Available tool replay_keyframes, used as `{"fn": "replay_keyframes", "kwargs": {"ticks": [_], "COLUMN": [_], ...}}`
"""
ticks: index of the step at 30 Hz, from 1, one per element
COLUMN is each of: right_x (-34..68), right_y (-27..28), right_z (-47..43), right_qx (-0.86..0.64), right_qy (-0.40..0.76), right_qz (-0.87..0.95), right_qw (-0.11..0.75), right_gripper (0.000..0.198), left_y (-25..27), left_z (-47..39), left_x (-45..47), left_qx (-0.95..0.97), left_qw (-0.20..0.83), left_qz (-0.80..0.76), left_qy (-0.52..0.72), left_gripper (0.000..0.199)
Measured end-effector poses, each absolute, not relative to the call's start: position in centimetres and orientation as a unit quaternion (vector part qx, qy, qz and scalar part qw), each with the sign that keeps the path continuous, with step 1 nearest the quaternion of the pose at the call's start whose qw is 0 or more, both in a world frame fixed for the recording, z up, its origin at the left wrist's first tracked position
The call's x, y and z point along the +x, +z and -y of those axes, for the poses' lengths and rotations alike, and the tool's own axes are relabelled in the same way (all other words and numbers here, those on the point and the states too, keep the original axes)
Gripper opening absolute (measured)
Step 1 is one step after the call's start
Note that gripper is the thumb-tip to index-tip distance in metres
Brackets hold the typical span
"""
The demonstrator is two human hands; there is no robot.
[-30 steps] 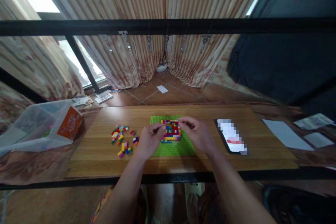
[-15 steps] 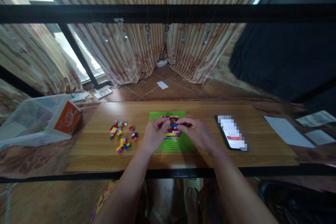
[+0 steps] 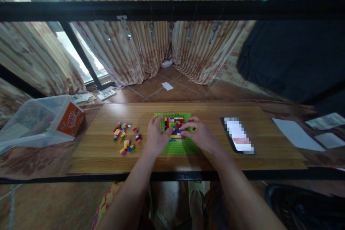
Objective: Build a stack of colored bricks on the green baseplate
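On a green studded baseplate [image 3: 185, 148] stands a low build of colourful toy bricks [image 3: 175, 124], with hollows between its rows. My left hand [image 3: 156, 137] rests along the build's left side, thumb and fingers apart, the thumb touching its near part. At the right edge, my right hand [image 3: 201, 133] has thumb and forefinger pinched together by a small blue toy brick [image 3: 178, 132], which their tips partly hide. Loose toy bricks [image 3: 123, 134] in several colours lie scattered left of the baseplate.
The wooden board [image 3: 94, 158] bears all this. A phone [image 3: 239, 136] with a blurred screen lies to the right. At far left stands a clear plastic bin [image 3: 40, 115] with an orange label. White paper [image 3: 296, 134] lies beyond the board's right end, and a black bar [image 3: 172, 10] crosses above.
My hands have drawn apart a little, uncovering more of the brick build. The left fingers have spread from their pinch; the right fingertips stay at the build. The view has shifted slightly.
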State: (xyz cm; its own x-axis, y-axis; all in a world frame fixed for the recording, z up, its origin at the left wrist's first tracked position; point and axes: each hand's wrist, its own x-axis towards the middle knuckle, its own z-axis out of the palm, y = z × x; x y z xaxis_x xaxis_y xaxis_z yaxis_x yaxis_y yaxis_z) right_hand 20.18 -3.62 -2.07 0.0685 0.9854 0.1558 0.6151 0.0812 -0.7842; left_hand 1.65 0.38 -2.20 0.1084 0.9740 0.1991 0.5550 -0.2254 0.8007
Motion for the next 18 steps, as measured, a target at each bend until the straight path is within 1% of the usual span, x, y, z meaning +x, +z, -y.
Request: {"fn": "replay_keyframes", "kwargs": {"ticks": [7, 12, 18], "right_x": [20.1, 20.4, 20.9], "right_y": [-2.4, -2.5, -2.2], "right_z": [3.5, 3.5, 3.5], "right_qx": [-0.641, -0.658, -0.685], "right_qy": [0.251, 0.235, 0.248], "right_qz": [0.614, 0.61, 0.571], "right_qw": [0.386, 0.375, 0.38], "right_gripper": [0.013, 0.015, 0.011], "left_y": [-3.0, -2.8, -2.7], "left_z": [-0.3, -0.2, -0.1], "left_x": [2.0, 2.5, 2.8], "left_qx": [0.697, 0.699, 0.699], "left_qw": [0.291, 0.277, 0.277], "left_qz": [-0.545, -0.565, -0.568], "left_qy": [0.365, 0.342, 0.336], "left_gripper": [0.047, 0.052, 0.054]}}
